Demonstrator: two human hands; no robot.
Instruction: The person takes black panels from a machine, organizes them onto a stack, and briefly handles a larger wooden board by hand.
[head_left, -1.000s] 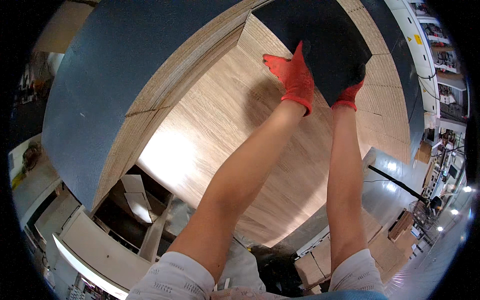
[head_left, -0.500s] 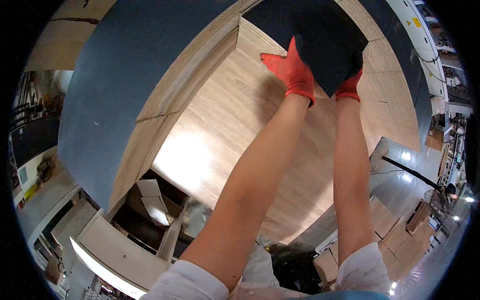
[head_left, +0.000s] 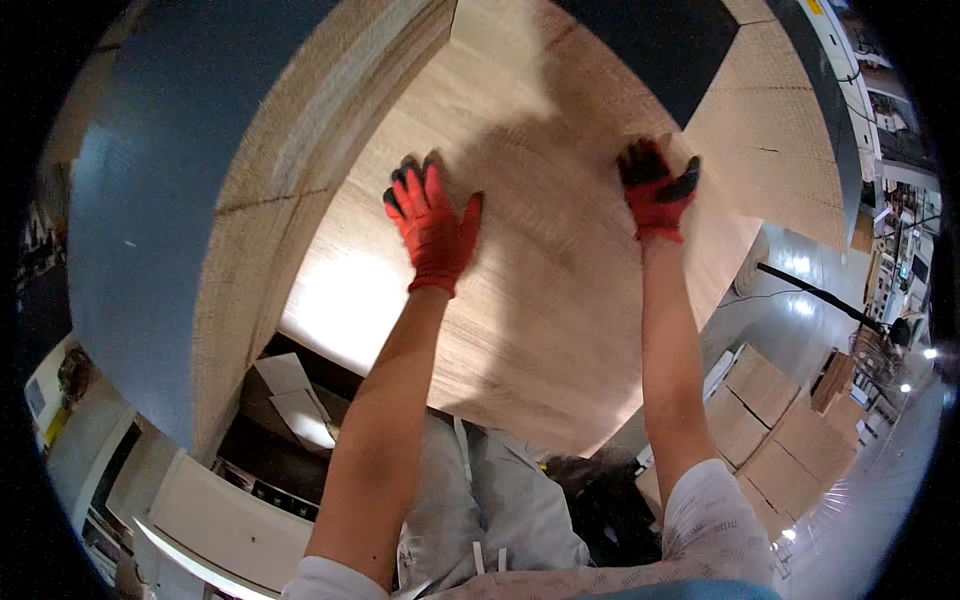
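At centre frame, expect stiff, rather heavy handling from wood-grain panel point(head_left: 560, 300) — best gripped by opposite edges (probably slick-faced). Over it, note red-gloved left hand point(head_left: 430, 230) and right hand point(head_left: 660, 198) — apart, clasping nothing, contact uncertain.

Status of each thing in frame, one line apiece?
Left hand: gloved, open, nothing visibly held
Right hand: gloved, open, motion-blurred, nothing visibly held
Wood-grain panel: face up, partly shadowed, glare at left
Black panel: not held
Blue-gray panel: small pale mark on surface
Pale pieces: overlapping
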